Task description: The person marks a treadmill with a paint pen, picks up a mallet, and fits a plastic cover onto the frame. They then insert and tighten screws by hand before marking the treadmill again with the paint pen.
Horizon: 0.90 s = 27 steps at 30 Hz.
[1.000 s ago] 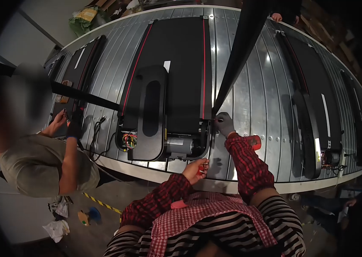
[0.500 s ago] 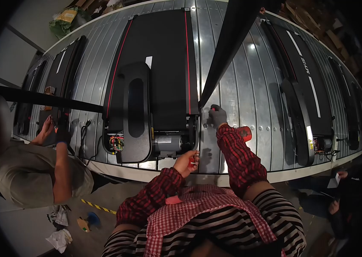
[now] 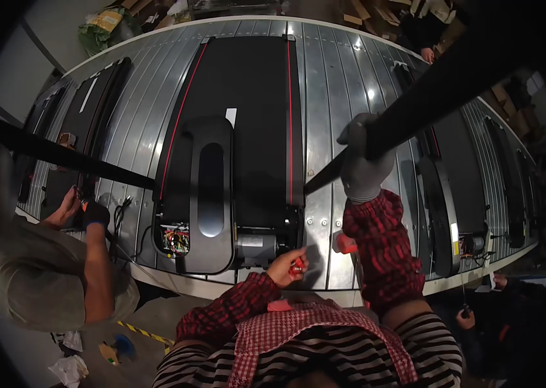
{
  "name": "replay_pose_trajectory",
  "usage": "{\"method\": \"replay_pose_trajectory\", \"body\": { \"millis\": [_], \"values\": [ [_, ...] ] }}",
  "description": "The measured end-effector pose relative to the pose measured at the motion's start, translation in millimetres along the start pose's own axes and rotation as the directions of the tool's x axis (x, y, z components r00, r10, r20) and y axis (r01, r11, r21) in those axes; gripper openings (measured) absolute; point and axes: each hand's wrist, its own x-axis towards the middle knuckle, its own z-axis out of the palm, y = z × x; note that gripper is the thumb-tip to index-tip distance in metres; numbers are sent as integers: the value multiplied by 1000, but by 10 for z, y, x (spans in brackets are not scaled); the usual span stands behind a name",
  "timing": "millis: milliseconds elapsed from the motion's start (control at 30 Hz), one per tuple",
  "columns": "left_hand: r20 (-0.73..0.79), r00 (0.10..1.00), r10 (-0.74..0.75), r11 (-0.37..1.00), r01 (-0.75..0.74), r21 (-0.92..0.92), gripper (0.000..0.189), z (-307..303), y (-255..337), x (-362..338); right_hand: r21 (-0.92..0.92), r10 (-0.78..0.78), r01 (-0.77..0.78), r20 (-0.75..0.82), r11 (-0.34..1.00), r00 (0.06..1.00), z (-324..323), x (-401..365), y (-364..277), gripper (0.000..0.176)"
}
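Note:
A black treadmill deck (image 3: 253, 129) with red side lines lies in front of me, its console (image 3: 211, 187) on its left part. At its near end a grey motor (image 3: 257, 246) and a board with coloured wires (image 3: 175, 240) are exposed. My gloved right hand (image 3: 367, 161) is wrapped round a black upright post (image 3: 415, 116) that rises at the deck's right side. Near the motor, my bare left hand (image 3: 288, 266) has its fingers closed on small red objects. A red tool (image 3: 346, 243) rests on the metal slats beside my right forearm.
At the left a co-worker (image 3: 47, 271) handles something small near another treadmill (image 3: 85, 123). A second black post (image 3: 73, 158) slants across there. To the right stands another treadmill unit (image 3: 438, 213). People are at the far right edge and beyond the slatted metal table (image 3: 325, 84).
My right hand has risen from the table beside the post and taken hold of it higher up. The post leans further right. My left hand stays near the motor, still closed.

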Motion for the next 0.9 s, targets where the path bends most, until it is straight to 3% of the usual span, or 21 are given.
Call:
{"method": "replay_pose_trajectory", "body": {
  "millis": [67,100,267,333,367,433,500,533,567,633,700,733,800,833,867,900],
  "values": [
    [38,999,-11,1000,12,-10,28,-91,68,46,-97,53,-56,-29,994,998,69,275,192,13],
    [27,1000,1,998,-3,63,28,-92,34,-45,-243,79,-87,-43,966,996,108,421,290,14],
    [-78,996,-35,933,60,356,34,-76,199,-263,-418,234,-235,-54,878,971,249,1186,1359,31],
    [-44,998,33,940,-16,342,35,-221,257,-274,-672,248,-212,-44,710,968,275,1357,1867,41],
    [-10,996,88,942,-80,325,35,-276,275,-270,-678,250,-213,-45,703,967,313,1400,2136,41],
    [-38,998,50,968,-39,247,35,-324,343,-307,-843,206,-134,-28,520,978,269,1354,2659,48],
    [-38,997,-69,957,77,280,32,-379,380,-275,-882,336,-210,-63,421,940,182,1125,3192,51],
    [16,997,-81,979,76,191,29,-371,365,-251,-871,527,-319,-83,374,846,160,1067,3314,52],
    [9,997,-82,979,79,190,29,-302,385,-248,-869,531,-323,-84,375,843,156,1027,3501,52],
    [-226,962,-154,936,215,278,28,-202,436,-216,-894,629,-363,-127,263,767,144,943,3793,59],
    [-194,969,-155,947,202,251,28,-149,451,-175,-888,701,-409,-155,210,696,120,877,3969,58],
    [-209,960,-185,955,226,194,27,3,579,-216,-896,697,-394,-148,206,701,86,823,4087,59],
    [-222,955,-198,958,236,161,27,-50,603,-91,-938,778,-347,-197,29,596,82,809,4069,53],
    [-150,983,-104,940,147,309,27,-227,423,42,-928,820,-371,-230,-23,524,67,772,4053,53],
    [-65,998,-25,898,51,437,27,-420,221,127,-927,822,-374,-233,-27,519,-12,693,3990,53],
    [-64,997,-40,901,63,429,27,-449,191,127,-980,823,-193,-70,49,563,-81,599,3719,50]
  ]
}}
